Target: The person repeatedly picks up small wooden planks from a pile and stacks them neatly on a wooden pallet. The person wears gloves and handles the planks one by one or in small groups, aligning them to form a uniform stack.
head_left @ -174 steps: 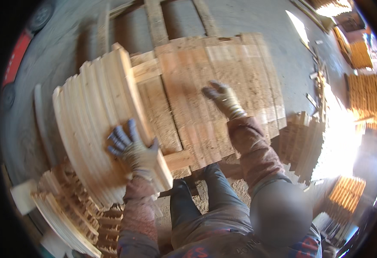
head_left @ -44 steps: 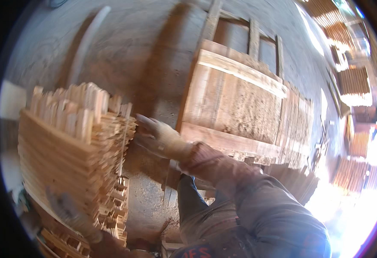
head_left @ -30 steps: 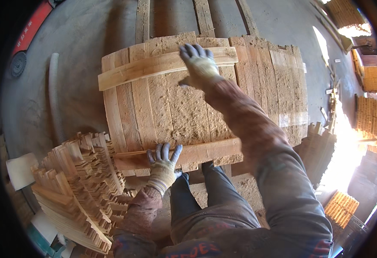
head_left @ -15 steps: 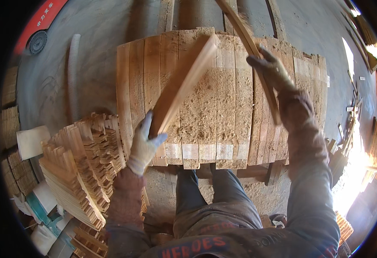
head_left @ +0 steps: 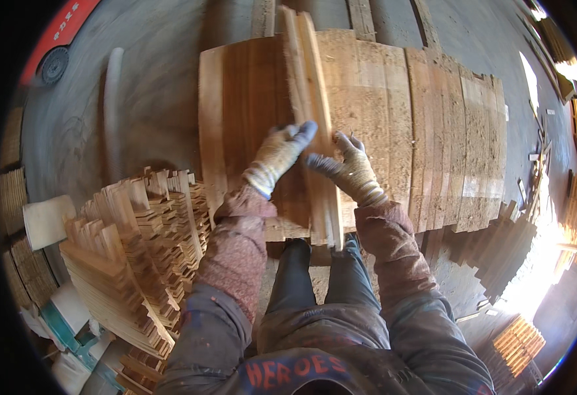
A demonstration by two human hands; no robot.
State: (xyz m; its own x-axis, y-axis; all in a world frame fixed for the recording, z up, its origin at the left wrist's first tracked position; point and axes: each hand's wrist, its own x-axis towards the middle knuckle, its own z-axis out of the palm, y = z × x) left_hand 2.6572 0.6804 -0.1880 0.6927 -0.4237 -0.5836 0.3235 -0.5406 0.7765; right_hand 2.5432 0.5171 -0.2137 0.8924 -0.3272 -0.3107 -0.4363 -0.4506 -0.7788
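Two long wooden boards (head_left: 316, 99) stand side by side, tilted on edge, across a layer of sawdust-strewn planks (head_left: 384, 99). On their left side, my gloved left hand (head_left: 276, 158) grips them, its thumb at the upper edge. My gloved right hand (head_left: 354, 170) holds them from the right, with its thumb laid over the top edge. The fingers on the boards' far faces are partly hidden. Motion blurs the boards a little.
At the lower left rises a tall stack of wood strips (head_left: 104, 276). A ribbed hose (head_left: 112, 105) lies on the floor at the left, near a red vehicle (head_left: 61, 33). Darker boards (head_left: 492, 253) and scraps lie at the right. Floor beams (head_left: 361, 20) extend beyond the planks.
My hands have come together at the middle. The two boards, apart and slanting before, now stand side by side. Much of the sawdust on the left planks is now out of sight.
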